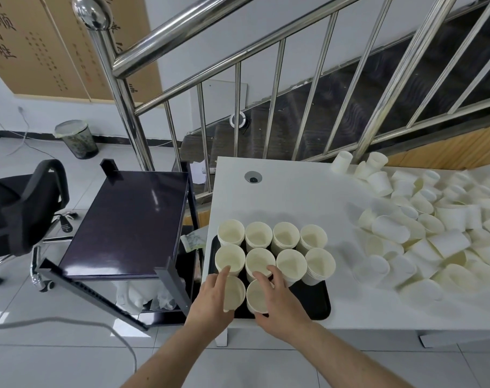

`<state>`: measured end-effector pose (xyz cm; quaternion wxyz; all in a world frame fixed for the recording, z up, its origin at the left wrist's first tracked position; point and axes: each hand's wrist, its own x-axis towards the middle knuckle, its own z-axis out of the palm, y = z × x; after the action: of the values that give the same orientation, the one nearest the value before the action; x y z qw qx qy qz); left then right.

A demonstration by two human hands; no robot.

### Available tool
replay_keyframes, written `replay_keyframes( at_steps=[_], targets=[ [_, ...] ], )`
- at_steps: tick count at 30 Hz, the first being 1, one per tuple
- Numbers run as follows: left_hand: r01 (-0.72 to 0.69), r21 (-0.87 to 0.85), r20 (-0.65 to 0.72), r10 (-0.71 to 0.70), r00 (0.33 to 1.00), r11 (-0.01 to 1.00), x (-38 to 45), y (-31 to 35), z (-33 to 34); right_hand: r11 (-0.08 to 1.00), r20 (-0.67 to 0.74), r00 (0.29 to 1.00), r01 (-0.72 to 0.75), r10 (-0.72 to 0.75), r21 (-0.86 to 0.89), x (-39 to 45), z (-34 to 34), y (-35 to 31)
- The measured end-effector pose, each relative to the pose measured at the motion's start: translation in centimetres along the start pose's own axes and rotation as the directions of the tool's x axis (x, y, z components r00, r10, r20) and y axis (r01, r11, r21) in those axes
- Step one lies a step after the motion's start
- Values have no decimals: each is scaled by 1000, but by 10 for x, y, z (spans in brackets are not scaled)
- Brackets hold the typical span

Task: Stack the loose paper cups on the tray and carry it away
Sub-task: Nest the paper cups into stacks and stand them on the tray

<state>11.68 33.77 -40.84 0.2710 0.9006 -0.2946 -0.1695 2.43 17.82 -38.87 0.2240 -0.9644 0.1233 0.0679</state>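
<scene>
A black tray [314, 301] lies on the white table's near left corner and carries several upright stacks of cream paper cups [286, 236]. My left hand [213, 298] grips the front-left cup stack [234, 292], with thumb and fingers around its rim. My right hand [277, 295] grips the neighbouring front stack [256, 296], fingers spread over its rim. The tray's front-right part is bare. A big heap of loose paper cups [423, 228] covers the table's right side.
The white table [288, 191] has a cable hole [252, 177]. A dark cart [129, 222] stands just left of the table, with an office chair [22, 208] beyond it. A steel stair railing [238, 88] runs behind. A waste bin [77, 138] stands by the wall.
</scene>
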Motion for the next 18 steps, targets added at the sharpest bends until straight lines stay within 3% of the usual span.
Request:
replay_keyframes(
  at_steps=[7,13,18],
  targets=[
    [-20,3,18,20,1000,1000,1,-1,0,999,7,1000,15,-15,30,3,4,3],
    [40,125,-7,-39,999,991,-2,7,-14,999,58,998,10,-7,-38,6,-3,6],
    [99,180,-48,-92,995,979,-1,18,-31,996,7,999,35,-35,-81,3,-20,10]
  ],
)
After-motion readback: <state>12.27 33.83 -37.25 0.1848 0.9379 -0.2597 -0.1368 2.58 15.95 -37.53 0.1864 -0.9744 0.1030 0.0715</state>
